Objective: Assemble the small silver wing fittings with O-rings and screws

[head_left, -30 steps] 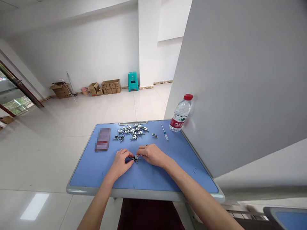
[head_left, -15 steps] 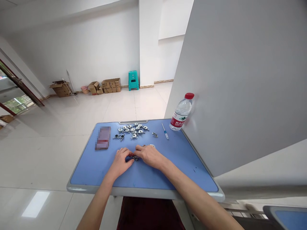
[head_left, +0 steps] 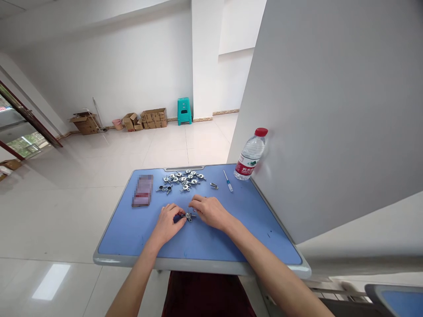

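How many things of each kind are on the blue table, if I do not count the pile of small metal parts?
Plastic water bottle: 1
Small screwdriver: 1
Blurred flat packet: 1
Small silver clip: 1
Metal part between the left hand and right hand: 1
Total: 5

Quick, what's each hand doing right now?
Left hand: closed, holding the small metal part.
Right hand: curled beside it; cannot tell whether it grips.

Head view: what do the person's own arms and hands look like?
The left hand and right hand are bare, no gloves; the left forearm and right forearm show no sleeves. Dark red clothing shows below the table edge.
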`<state>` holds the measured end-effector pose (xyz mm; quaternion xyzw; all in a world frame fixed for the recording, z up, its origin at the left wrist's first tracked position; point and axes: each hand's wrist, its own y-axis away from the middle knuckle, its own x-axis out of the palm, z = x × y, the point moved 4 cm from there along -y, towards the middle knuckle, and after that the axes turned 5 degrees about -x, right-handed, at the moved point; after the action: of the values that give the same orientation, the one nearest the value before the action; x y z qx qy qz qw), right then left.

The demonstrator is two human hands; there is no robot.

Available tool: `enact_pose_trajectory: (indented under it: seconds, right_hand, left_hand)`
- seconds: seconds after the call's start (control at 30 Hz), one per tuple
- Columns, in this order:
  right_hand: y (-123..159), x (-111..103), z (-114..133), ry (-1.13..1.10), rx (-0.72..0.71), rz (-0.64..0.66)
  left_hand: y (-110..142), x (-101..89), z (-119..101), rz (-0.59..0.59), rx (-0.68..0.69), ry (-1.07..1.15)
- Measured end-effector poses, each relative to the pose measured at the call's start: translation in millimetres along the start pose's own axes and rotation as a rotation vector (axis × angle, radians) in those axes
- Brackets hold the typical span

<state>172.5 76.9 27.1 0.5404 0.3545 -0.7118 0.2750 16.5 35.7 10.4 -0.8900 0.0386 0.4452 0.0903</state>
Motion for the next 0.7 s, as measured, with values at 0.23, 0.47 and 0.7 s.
enact_pose_trajectory:
  seconds: [0.23,0.47,0.7]
  right_hand:
    - [9.2,-5.4,-13.0,-0.117,0.072,-0.028]
    - [25.3,-31.1,-65.8,-0.082,0.507,-0.182]
    - [34.8,-30.8,-87.6,-0.111,0.66,-0.116]
  left_hand:
    - [1.4,-1.1,-0.5,0.009,-0.005,0.025]
    - [-0.1,0.0,0.1,0.02,0.018,-0.014]
    - [0.2,-1.1,1.1,0.013,0.01,-0.014]
